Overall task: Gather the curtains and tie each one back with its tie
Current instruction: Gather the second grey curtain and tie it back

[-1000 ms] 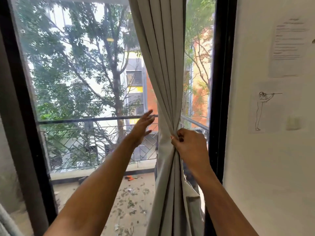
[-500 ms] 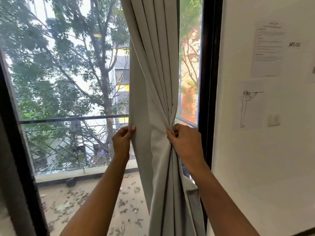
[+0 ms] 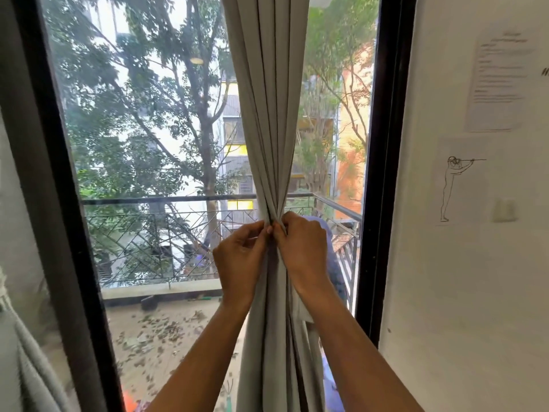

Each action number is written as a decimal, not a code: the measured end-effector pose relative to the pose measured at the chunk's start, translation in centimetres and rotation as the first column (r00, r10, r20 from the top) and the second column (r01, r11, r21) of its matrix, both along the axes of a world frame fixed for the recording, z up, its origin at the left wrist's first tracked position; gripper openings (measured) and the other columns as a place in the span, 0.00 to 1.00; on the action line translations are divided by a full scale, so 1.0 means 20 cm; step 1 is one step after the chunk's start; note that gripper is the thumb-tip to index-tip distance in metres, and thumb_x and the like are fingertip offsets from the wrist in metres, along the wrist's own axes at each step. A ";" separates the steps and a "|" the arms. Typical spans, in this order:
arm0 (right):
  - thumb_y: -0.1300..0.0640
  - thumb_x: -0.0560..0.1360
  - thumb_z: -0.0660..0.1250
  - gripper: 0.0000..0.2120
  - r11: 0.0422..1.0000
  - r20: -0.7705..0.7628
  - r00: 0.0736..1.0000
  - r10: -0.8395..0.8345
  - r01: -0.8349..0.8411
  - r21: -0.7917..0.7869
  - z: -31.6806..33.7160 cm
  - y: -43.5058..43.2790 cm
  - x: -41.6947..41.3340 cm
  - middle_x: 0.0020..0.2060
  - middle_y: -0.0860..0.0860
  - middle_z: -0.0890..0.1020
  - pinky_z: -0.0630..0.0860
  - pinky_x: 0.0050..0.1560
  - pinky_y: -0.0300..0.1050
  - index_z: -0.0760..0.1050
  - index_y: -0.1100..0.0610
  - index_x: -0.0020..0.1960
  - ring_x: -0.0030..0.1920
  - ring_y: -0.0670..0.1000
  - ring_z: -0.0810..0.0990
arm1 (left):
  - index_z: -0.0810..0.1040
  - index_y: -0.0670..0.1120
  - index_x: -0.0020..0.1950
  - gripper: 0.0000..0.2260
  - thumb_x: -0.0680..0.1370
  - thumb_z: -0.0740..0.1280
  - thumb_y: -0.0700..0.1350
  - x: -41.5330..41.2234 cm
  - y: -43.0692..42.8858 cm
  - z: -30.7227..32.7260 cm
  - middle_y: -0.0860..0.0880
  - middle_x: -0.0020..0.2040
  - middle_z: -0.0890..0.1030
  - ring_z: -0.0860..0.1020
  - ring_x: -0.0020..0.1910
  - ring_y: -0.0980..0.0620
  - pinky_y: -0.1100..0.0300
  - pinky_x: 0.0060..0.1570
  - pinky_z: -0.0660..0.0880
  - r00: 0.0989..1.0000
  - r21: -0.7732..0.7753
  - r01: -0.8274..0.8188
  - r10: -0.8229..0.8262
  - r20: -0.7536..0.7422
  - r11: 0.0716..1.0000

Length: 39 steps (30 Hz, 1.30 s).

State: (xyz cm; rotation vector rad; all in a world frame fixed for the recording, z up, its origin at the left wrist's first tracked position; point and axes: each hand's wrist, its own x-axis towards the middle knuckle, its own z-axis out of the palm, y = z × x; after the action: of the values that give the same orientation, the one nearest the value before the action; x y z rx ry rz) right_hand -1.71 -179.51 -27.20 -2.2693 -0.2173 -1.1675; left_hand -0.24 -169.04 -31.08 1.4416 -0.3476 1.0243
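A pale grey curtain [image 3: 269, 99] hangs in folds before the window, pinched into a narrow bunch at mid height. My left hand [image 3: 239, 261] grips the bunch from the left, fingers closed on the fabric. My right hand [image 3: 303, 251] grips it from the right, touching the left hand at the fingertips. Below the hands the curtain falls in loose pleats. No tie is visible. A second grey curtain [image 3: 26, 352] shows at the lower left edge.
A black window frame post [image 3: 383, 173] stands right of the curtain, another [image 3: 53, 188] on the left. A white wall [image 3: 475, 292] on the right carries a printed sheet [image 3: 499, 81] and a line drawing [image 3: 454, 185]. Outside lie a balcony railing [image 3: 166, 200] and trees.
My left hand has taken the curtain's loose left edge and pulled it right into the bunch held by my right hand. The curtain is now gathered tight.
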 end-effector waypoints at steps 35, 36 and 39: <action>0.51 0.75 0.67 0.09 0.999 0.008 1.000 -0.008 0.008 -0.038 -0.01 -0.14 -0.05 0.31 0.54 0.76 0.69 0.34 0.45 0.73 0.55 0.40 0.35 0.56 0.78 | 0.82 0.43 0.49 0.07 0.79 0.65 0.43 0.58 0.00 0.00 0.47 0.40 0.84 0.80 0.40 0.48 0.62 0.34 0.78 0.589 -0.378 0.618 -0.725 -0.359 0.689; 0.52 0.75 0.66 0.10 0.999 0.010 1.000 -0.021 0.021 -0.041 -0.02 -0.14 -0.05 0.30 0.52 0.73 0.66 0.33 0.45 0.71 0.55 0.39 0.34 0.56 0.77 | 0.82 0.43 0.48 0.05 0.77 0.67 0.42 0.54 0.02 -0.02 0.48 0.38 0.83 0.79 0.40 0.49 0.63 0.33 0.77 0.705 -0.350 0.529 -0.630 -0.327 0.773; 0.52 0.77 0.63 0.09 0.996 0.008 0.998 -0.059 0.059 -0.064 -0.02 -0.11 -0.02 0.33 0.54 0.76 0.69 0.34 0.45 0.71 0.56 0.41 0.36 0.57 0.78 | 0.84 0.42 0.47 0.04 0.74 0.72 0.41 0.41 0.09 -0.04 0.49 0.38 0.85 0.81 0.39 0.52 0.62 0.39 0.78 0.899 -0.217 0.348 -0.391 -0.199 0.912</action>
State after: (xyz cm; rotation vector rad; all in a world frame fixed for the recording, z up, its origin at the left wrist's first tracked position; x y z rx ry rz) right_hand -2.21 -181.64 -27.61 -2.3434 -0.1939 -1.2134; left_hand 7.92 -167.22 -31.95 1.2588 -0.3312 0.5489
